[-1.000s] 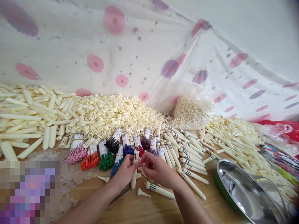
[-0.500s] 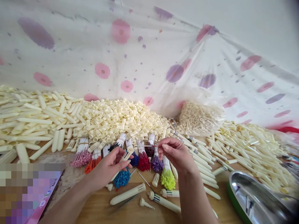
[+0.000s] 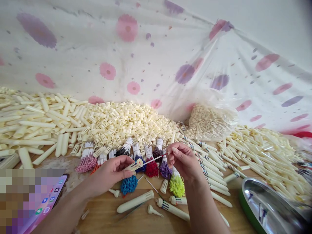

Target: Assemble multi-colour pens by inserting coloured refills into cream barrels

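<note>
Between thumb and fingers, my left hand (image 3: 119,169) pinches a short cream slotted pen piece (image 3: 134,165), tilted with its open end to the right. My right hand (image 3: 179,156) is closed on the red end of a thin white refill (image 3: 156,158). The refill's other end meets the slotted piece's opening; how far it goes in cannot be made out. Below and behind the hands lie bundles of refills, among them red (image 3: 151,168), blue (image 3: 129,185), purple (image 3: 165,169), yellow-green (image 3: 177,186) and pink (image 3: 85,162).
Slotted pieces (image 3: 126,120) form a heap at the back, with cream barrels (image 3: 36,123) to the left. A plastic bag of small parts (image 3: 209,122) stands behind. A green-sided metal tray (image 3: 243,203) is at the right, a phone (image 3: 50,201) at the left. Assembled-looking pens (image 3: 173,209) lie in front.
The slotted piece has turned from upright to nearly level. The red refill now slants from my right hand down to its opening. The whole view has shifted slightly.
</note>
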`<state>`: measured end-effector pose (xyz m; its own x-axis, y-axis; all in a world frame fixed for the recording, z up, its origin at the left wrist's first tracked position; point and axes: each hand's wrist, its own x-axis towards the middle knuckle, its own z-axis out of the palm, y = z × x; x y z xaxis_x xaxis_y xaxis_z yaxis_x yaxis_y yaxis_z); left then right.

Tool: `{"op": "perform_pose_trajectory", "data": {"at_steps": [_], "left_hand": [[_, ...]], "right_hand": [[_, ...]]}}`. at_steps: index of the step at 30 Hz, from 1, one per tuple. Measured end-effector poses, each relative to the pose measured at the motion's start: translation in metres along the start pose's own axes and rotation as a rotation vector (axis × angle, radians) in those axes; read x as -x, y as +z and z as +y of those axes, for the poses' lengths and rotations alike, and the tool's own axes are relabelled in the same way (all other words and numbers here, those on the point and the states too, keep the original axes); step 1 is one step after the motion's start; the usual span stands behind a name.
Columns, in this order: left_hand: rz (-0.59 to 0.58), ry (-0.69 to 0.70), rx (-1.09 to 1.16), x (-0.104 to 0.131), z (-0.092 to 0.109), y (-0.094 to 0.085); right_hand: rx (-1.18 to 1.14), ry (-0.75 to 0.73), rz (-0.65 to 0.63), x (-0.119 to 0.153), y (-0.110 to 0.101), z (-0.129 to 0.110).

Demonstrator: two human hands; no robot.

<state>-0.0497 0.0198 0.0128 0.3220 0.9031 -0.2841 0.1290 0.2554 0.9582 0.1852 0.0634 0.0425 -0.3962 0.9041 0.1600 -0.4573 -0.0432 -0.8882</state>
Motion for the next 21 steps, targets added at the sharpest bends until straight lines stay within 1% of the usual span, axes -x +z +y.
{"op": "perform_pose_trajectory", "data": {"at_steps": [6,12,16,21], "left_hand": [[-0.002,-0.006,-0.025,0.002,0.0,-0.001],[-0.006,-0.03,-0.036,0.004,0.005,0.001],[-0.018,-0.024,-0.025,0.004,0.004,0.001],[-0.026,-0.02,-0.053,0.003,0.002,0.0]], "right_hand": [[-0.01,-0.026,0.021,-0.001,-0.003,0.0],[-0.028,0.043,-0.021,-0.003,0.004,0.012],[-0.042,0.098,-0.035,-0.005,0.008,0.018],[-0.114,0.132,-0.055,-0.006,0.01,0.023]]}}
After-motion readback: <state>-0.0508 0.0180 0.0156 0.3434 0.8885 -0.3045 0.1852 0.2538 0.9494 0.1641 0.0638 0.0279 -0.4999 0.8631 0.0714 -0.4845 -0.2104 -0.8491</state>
